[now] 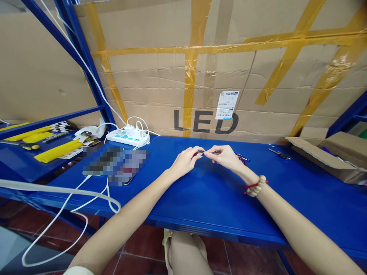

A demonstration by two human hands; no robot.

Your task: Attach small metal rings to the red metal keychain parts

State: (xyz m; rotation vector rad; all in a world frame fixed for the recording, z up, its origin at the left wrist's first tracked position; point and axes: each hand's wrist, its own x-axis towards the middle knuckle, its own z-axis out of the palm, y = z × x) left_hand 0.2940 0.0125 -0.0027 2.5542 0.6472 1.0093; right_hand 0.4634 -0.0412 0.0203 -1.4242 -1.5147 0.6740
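Note:
Above the blue table [197,198], my left hand [186,160] has its fingers closed round a small, thin red object [198,154] with a dark tip. My right hand [225,157] meets it from the other side, thumb and forefinger pinched at the object's right end. A beaded bracelet with a red string [257,186] circles my right wrist. Just behind my right hand, several thin pen-like items [243,157] lie on the table, partly hidden by the hand.
A white power strip [129,136] with plugs and cables, and two blurred phone-like slabs [103,160], lie left. Scissors [279,154] and an open cardboard box [329,156] are right. A large carton [160,88] marked LED stands behind. White cables [57,214] hang over the left front edge.

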